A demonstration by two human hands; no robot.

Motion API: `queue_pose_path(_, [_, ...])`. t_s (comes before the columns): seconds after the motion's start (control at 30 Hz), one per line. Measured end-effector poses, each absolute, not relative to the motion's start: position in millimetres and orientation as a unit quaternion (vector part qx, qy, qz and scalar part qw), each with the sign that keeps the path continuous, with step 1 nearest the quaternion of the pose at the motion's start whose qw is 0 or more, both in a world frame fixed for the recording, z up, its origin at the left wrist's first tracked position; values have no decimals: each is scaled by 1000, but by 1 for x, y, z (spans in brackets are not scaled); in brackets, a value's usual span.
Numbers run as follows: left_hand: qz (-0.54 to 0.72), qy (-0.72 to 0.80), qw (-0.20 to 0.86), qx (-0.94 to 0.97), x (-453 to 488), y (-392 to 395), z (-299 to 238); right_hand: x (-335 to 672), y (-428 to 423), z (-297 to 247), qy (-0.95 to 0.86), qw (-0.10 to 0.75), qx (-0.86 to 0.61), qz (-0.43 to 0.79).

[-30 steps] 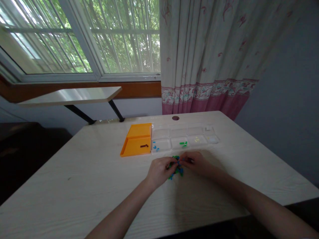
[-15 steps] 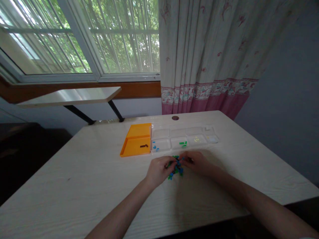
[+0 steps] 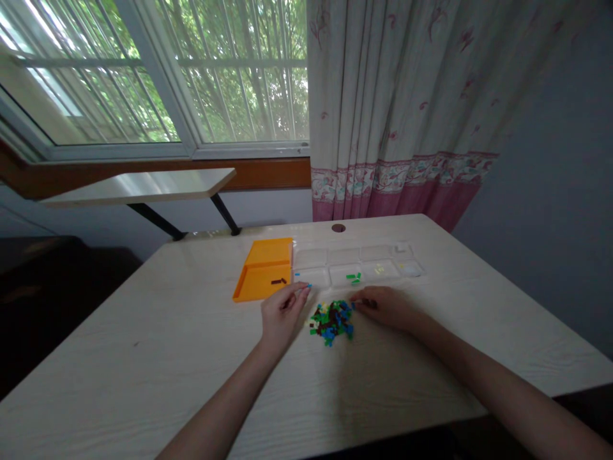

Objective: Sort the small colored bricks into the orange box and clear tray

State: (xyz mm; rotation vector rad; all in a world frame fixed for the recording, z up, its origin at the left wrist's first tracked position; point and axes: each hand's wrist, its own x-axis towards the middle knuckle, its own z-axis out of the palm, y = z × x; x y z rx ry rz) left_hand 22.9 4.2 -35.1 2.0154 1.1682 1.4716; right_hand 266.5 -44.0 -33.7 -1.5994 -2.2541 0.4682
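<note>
A heap of small toy building bricks (image 3: 331, 321) in green, blue, brown and pale yellow lies on the table between my hands. My left hand (image 3: 282, 311) is up and left of the heap, its thumb and forefinger pinching a small blue brick (image 3: 309, 285) by the near edge of the clear compartment tray (image 3: 329, 276). At the heap's right side, my right hand (image 3: 383, 306) rests low with its fingers closed; a small blue brick (image 3: 353, 306) shows at the fingertips. Green bricks (image 3: 354, 278) and pale yellow bricks (image 3: 379, 269) lie in separate near compartments.
An orange open case (image 3: 268, 251) left of the tray holds a few brown bricks (image 3: 278, 281). A round cable hole (image 3: 338, 228) is near the table's back edge. A raised shelf (image 3: 143, 185) on black legs stands back left, below the window; a curtain (image 3: 383, 128) hangs behind.
My left hand has moved left and away from the heap to the tray's edge with a blue brick, uncovering the heap. My right hand has stayed almost in place.
</note>
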Motion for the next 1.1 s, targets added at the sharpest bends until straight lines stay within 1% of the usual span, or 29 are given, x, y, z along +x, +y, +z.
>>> queue_pose_path(0.37, [537,398,170,724,25,0,-33,266,-44,-31,-782,158,-576,179])
queue_pose_path(0.6, [529,473,175,682,21,9,-34,267,-43,-34,-788,160,-567,178])
queue_pose_path(0.73, [486,531,158,676,14,23,-38,266,-45,-30,-784,152,-577,172])
queue_pose_path(0.93, [378,597,93,701,11,31,-43,265,-46,-29,-779,155,-581,178])
queue_pose_path(1.1, [387,597,90,697,12,31,-41,265,-45,-30,-768,166,-588,193])
